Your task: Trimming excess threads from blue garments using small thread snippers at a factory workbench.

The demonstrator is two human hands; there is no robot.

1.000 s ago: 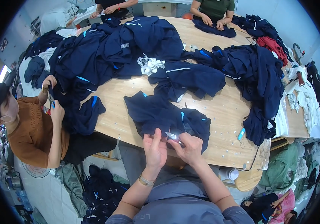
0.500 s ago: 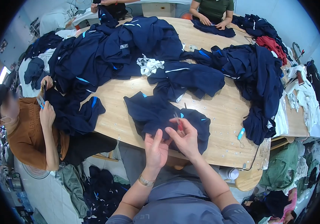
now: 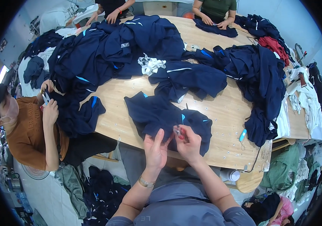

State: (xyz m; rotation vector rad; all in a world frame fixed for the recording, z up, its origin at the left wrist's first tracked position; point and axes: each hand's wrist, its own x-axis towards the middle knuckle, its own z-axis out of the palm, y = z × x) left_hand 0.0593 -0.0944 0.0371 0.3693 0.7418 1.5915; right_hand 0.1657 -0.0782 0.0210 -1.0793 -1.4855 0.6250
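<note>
The person's left hand (image 3: 155, 153) is at the near edge of a dark blue cloth (image 3: 149, 111), thumb pointing up; some fingers are hidden, so one cannot tell if they pinch it. The right hand (image 3: 189, 146) is curled around small red scissors (image 3: 182, 133), just beside the left hand. The cloth lies on the near part of the wooden tabletop (image 3: 112, 109). Farther off sit some bunched white strips (image 3: 151, 65) and a big pile of dark blue clothes (image 3: 108, 56). Across the tabletop, a co-worker in a green shirt (image 3: 218, 10) touches dark cloth too.
</note>
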